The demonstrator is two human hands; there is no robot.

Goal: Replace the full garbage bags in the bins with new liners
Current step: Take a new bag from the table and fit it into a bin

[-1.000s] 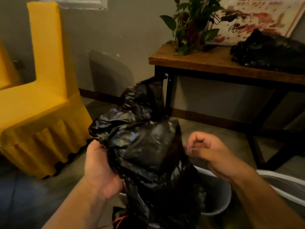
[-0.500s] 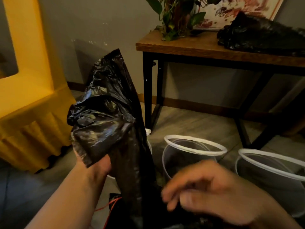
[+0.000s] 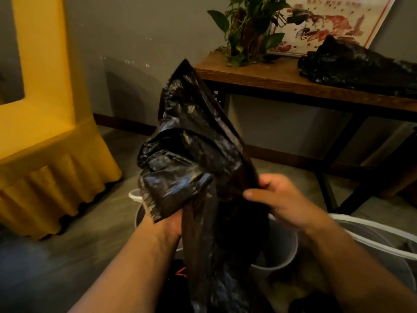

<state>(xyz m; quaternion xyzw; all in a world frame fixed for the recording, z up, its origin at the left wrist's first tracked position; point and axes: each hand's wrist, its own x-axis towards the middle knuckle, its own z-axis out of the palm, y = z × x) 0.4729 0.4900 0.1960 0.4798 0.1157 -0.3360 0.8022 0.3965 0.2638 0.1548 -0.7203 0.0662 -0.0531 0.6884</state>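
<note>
A: The right hand point(image 3: 277, 197) has come up from where it hung free half a second ago, and thumb and fingers now pinch the black liner point(image 3: 194, 154) at its right edge!

B: The left hand point(image 3: 173, 224) still clutches the crumpled bunch, fingers buried in plastic. The liner stands upright between both hands, in front of the grey bin point(image 3: 282, 249).

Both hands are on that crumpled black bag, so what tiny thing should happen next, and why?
Probably draw the hands apart to open the bag's mouth. The left hand grips a bunched part of the black bag, the right hand pinches one edge, and the bag hangs crumpled and closed above the grey bin, so it seems unready to go in.
</note>
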